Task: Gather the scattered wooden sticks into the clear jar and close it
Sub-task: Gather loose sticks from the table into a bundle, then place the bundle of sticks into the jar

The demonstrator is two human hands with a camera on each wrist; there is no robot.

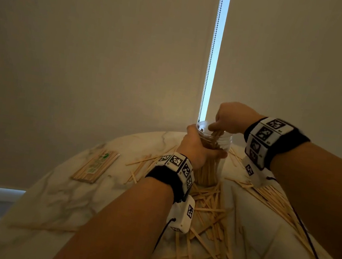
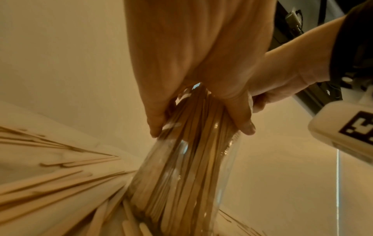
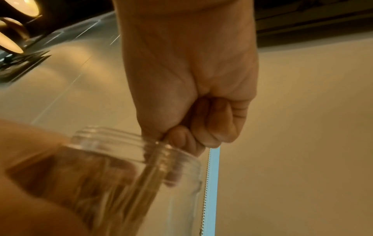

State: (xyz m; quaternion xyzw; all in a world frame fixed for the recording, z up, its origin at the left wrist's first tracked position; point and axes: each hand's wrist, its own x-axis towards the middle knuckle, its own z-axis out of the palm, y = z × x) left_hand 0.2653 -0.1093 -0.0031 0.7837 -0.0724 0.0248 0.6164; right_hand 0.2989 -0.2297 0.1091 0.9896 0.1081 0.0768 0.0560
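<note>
A clear jar stands upright at the far side of the round marble table, packed with wooden sticks. My left hand grips the jar just below its threaded neck, thumb and fingers wrapped round it. Over the open mouth, my right hand pinches a small bundle of sticks whose lower ends reach down inside the jar. Loose sticks lie scattered on the table in front of the jar and to its right. No lid shows in any view.
A wrapped packet of thin skewers lies on the table at the left. Behind the jar hang closed roller blinds with a bright gap and a bead chain. A dark cable runs from my right wrist across the sticks.
</note>
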